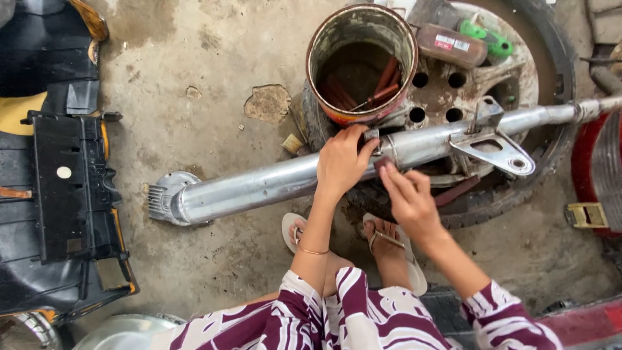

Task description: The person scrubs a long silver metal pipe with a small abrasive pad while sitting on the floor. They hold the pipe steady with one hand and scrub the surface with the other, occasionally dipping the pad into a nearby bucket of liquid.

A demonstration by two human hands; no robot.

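We wear a maroon garment with white leaf patterns (pixel 363 317). A thin bangle (pixel 313 251) circles our left wrist. Pale sandals (pixel 414 272) cover our feet.
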